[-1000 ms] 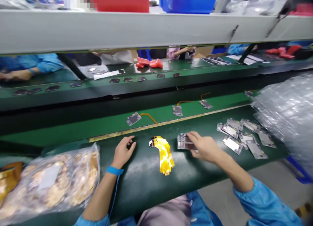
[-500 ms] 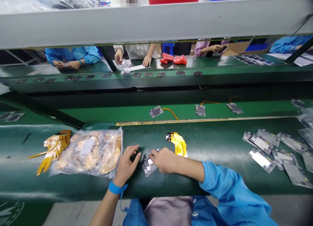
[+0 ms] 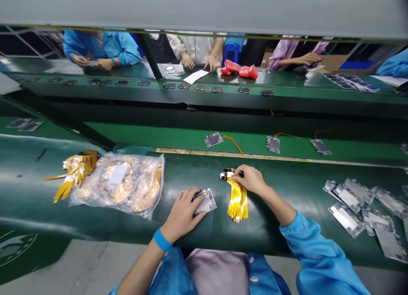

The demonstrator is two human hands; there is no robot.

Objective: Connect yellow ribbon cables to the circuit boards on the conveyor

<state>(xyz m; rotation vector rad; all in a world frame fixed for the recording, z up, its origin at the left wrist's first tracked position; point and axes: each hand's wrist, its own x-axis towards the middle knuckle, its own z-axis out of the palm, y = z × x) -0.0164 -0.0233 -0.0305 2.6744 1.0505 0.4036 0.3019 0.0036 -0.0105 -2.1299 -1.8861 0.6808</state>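
A grey circuit board (image 3: 207, 202) lies on the green mat in front of me, and my left hand (image 3: 184, 212) grips its left side between thumb and fingers. To the right of it is a fanned bundle of yellow flex cables (image 3: 237, 201) with dark connectors at the top. The fingertips of my right hand (image 3: 250, 178) are closed on the connector end of these cables; whether one cable or more is pinched cannot be told.
At left are a clear bag of coppery cables (image 3: 137, 184) and loose orange cables (image 3: 75, 171). Several boards (image 3: 347, 218) are heaped at right. Boards with cables (image 3: 213, 139) lie on the green strip ahead. People work across the line, near red bundles (image 3: 239, 69).
My right hand has left the board and moved up and right to the yellow cables. My left hand has come onto the board, which is now turned. The view has tilted down.
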